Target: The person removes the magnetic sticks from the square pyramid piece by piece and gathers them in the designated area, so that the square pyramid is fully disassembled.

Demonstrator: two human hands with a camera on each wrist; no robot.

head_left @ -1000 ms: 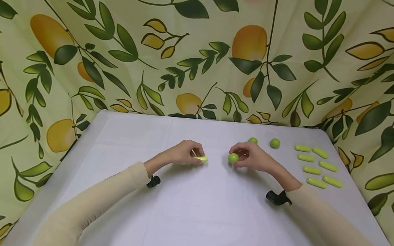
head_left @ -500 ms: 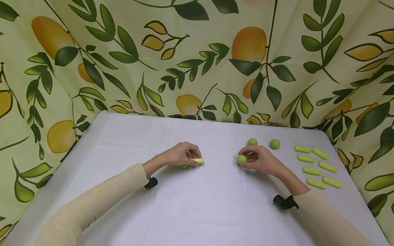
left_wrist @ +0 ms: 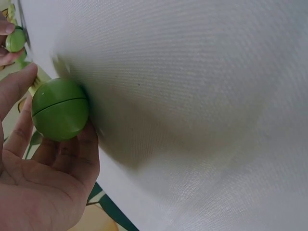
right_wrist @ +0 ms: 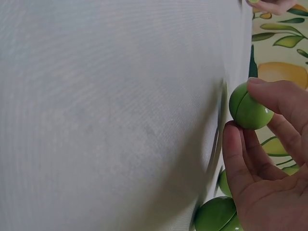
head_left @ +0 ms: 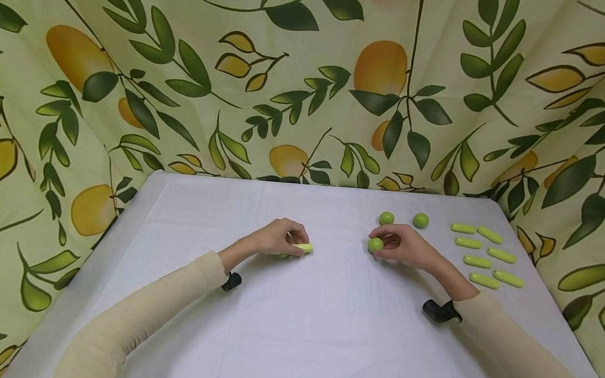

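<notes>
My left hand (head_left: pixel 280 237) pinches a light green rounded stick (head_left: pixel 305 247) over the white table. A green ball (left_wrist: pixel 60 109) with a seam line sits right by the stick, close to the left palm; in the head view only its lower edge shows beneath the hand. To the right, my right hand (head_left: pixel 403 246) holds another green ball (head_left: pixel 375 245) between thumb and fingers, as the right wrist view shows with that ball (right_wrist: pixel 250 107) just off the cloth. Open table separates the two hands.
Behind the right hand lie two loose green balls, a nearer one (head_left: pixel 386 218) and one farther right (head_left: pixel 421 221). Several light green sticks (head_left: pixel 476 261) lie in two columns at the table's right side. A leaf-and-fruit patterned curtain (head_left: pixel 310 84) borders the white table (head_left: pixel 271 339).
My right hand has moved to the right with its ball, widening the gap between the hands. The left hand has shifted slightly left, and the ball's edge beneath it now shows.
</notes>
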